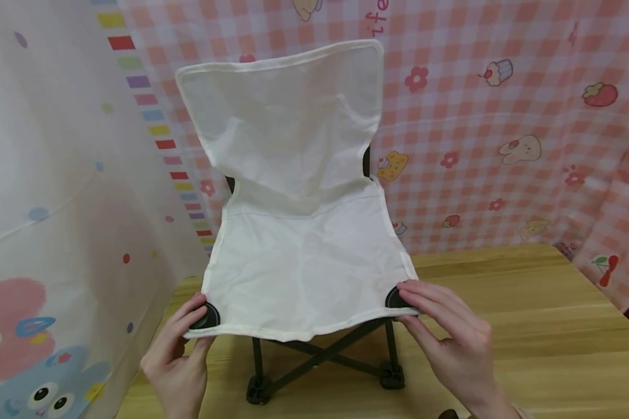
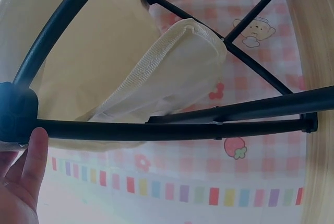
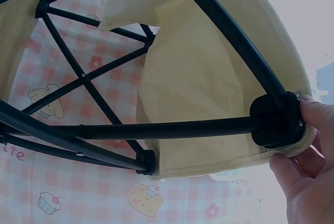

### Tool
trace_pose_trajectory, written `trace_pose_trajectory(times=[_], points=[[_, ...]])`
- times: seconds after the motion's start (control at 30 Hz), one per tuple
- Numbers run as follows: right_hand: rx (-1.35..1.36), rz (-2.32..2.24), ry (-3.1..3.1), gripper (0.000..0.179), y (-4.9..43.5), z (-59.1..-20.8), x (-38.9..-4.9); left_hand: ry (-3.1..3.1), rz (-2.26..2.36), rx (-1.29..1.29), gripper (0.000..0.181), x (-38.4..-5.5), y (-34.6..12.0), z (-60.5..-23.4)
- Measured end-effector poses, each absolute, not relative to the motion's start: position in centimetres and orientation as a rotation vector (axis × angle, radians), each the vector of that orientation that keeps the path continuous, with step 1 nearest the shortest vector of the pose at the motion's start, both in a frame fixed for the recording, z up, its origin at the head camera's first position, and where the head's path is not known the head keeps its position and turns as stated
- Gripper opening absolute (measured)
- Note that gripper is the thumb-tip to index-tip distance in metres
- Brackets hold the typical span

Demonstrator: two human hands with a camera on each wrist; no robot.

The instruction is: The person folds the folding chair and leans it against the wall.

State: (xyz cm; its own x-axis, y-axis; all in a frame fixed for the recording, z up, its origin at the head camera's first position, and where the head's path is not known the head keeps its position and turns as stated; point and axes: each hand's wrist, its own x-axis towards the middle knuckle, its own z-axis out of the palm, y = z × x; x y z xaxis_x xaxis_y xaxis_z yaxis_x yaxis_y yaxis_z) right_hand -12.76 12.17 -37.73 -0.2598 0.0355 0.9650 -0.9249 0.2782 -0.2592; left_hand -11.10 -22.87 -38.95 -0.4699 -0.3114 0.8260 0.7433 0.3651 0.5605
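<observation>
A small folding chair with a cream fabric seat and back stands unfolded on a wooden table. My left hand pinches the seat's front left corner, fingers on the round black cap and thumb beneath. At the front right corner my right hand grips likewise, its fingertips over the other black cap. From below, the wrist views show dark tubes meeting a black corner joint by the left thumb and another corner joint between the right fingers. Crossed legs show under the seat.
The wooden table extends to the right of the chair. Behind hangs a pink checked cloth with printed cakes and fruit; a white printed cloth hangs at the left. A small dark object shows at the bottom edge near the right wrist.
</observation>
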Motion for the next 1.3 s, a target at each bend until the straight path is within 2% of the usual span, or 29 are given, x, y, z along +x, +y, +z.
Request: trace_pose_trajectory(times=[1.3], points=[[0.844, 1.163, -1.533, 0.032, 11.9, -37.0, -13.2, -1.534, -1.305, -0.410, 0.026, -11.5, -21.4, -38.2]])
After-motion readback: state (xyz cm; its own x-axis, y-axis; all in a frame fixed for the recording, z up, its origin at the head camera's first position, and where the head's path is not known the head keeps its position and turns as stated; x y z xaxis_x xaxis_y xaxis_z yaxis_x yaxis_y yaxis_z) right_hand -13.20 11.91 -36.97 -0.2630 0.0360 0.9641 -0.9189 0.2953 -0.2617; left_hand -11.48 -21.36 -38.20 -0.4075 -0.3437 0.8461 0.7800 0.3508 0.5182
